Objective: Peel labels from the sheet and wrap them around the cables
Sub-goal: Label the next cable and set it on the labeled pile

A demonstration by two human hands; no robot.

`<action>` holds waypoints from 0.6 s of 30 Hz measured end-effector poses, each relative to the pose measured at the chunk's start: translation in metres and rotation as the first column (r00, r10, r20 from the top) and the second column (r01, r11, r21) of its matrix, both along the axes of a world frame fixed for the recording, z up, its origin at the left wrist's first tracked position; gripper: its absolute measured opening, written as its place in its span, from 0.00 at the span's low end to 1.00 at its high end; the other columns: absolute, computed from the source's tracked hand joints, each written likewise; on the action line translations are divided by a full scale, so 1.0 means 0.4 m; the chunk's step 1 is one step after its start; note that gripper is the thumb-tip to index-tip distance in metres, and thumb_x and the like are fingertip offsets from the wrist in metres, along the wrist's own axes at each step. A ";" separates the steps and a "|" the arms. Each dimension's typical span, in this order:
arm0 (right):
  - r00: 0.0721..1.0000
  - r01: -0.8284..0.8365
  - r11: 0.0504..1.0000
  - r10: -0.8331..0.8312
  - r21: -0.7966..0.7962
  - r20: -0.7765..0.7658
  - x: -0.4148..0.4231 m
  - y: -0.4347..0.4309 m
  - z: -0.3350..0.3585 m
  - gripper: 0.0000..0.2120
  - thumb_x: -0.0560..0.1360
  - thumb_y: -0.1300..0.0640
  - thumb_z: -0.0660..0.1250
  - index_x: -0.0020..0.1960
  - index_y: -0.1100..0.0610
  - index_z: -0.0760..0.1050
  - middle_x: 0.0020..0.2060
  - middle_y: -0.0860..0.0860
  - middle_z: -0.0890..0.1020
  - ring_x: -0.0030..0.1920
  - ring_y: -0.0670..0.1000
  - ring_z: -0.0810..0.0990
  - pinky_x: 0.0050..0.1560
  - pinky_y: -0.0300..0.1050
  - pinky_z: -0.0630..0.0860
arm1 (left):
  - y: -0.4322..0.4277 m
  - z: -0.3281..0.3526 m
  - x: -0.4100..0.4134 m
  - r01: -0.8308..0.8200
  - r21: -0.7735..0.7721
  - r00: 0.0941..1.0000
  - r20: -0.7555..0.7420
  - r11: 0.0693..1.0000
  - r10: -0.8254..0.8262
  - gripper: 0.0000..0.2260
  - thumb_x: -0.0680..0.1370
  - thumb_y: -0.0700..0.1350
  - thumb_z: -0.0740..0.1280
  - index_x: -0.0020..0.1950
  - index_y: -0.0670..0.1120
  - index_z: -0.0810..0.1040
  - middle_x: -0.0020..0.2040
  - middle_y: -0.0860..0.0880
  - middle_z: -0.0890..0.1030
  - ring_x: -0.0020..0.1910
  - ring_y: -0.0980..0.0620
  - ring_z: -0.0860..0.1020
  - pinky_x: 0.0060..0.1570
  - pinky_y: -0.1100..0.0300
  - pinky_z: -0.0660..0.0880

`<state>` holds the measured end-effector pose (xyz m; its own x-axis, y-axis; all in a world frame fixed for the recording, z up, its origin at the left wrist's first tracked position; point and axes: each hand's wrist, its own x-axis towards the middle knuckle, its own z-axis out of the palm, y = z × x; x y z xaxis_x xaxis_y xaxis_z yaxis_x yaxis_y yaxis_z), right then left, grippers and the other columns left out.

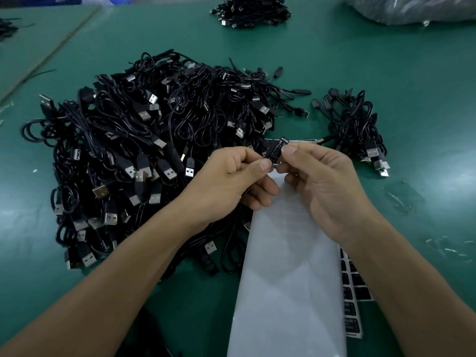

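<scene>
Green worktop (386,73) all around, and just left of the left grip (231,181) sprawls the big heap of black USB cables (134,140), silver plugs poking out, too many to count. Under both grips, running back toward the person, lies one long white sheet (288,279). From beneath its right edge, below the right grip (324,181), peeks a label sheet (351,300) with rows of black labels. A smaller cable bunch (355,124) sits just right of the right grip, a third pile (252,11) far beyond. Now the label (277,149): one small black rectangle, tilted, white print too fine to read, pinched between thumb and forefinger of both grips, each closed on it
</scene>
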<state>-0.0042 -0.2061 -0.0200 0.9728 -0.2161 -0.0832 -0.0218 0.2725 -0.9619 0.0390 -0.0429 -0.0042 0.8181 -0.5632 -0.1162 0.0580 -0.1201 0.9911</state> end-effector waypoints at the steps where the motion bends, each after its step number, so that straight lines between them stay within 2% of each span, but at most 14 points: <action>1: 1.000 -0.006 1.000 0.006 -0.001 0.000 0.001 0.000 -0.001 0.08 0.66 0.51 0.73 0.42 0.53 0.84 0.36 0.50 0.83 0.40 0.45 0.79 0.42 0.38 0.73 | 0.000 0.000 0.000 0.004 -0.003 1.000 -0.007 1.000 -0.004 0.07 0.84 0.40 0.61 0.49 0.40 0.77 0.35 0.47 0.84 0.30 0.54 0.81 0.29 0.65 0.76; 7: 1.000 -0.006 0.999 0.006 -0.053 0.002 0.003 -0.002 -0.008 0.05 0.76 0.57 0.71 0.45 0.58 0.84 0.40 0.55 0.84 0.42 0.48 0.76 0.42 0.41 0.71 | 0.006 0.002 0.000 0.033 0.020 0.999 0.015 0.999 -0.033 0.09 0.84 0.39 0.61 0.54 0.41 0.81 0.37 0.49 0.84 0.33 0.55 0.81 0.32 0.65 0.78; 10: 1.000 -0.002 0.995 0.004 -0.098 0.015 0.002 0.000 -0.009 0.06 0.77 0.58 0.70 0.45 0.59 0.85 0.39 0.54 0.84 0.41 0.48 0.76 0.43 0.42 0.71 | 0.009 0.003 0.000 0.062 0.060 0.997 0.043 0.996 -0.064 0.09 0.83 0.37 0.61 0.52 0.44 0.81 0.37 0.49 0.84 0.33 0.56 0.81 0.32 0.65 0.77; 13: 0.999 -0.006 0.993 0.011 -0.119 0.036 0.001 0.001 -0.009 0.08 0.78 0.59 0.70 0.42 0.58 0.84 0.37 0.52 0.82 0.39 0.47 0.76 0.42 0.42 0.71 | 0.012 0.003 0.002 0.095 0.102 0.993 0.061 0.990 -0.102 0.10 0.83 0.35 0.61 0.54 0.42 0.81 0.38 0.50 0.84 0.34 0.57 0.80 0.33 0.66 0.77; 18: 0.998 -0.017 0.992 0.024 -0.129 0.051 -0.002 0.002 -0.006 0.09 0.78 0.59 0.69 0.40 0.55 0.85 0.36 0.51 0.82 0.39 0.45 0.77 0.43 0.42 0.71 | 0.013 0.002 0.004 0.101 0.096 0.994 0.043 0.990 -0.105 0.10 0.83 0.36 0.60 0.53 0.44 0.81 0.38 0.49 0.84 0.33 0.55 0.81 0.32 0.65 0.76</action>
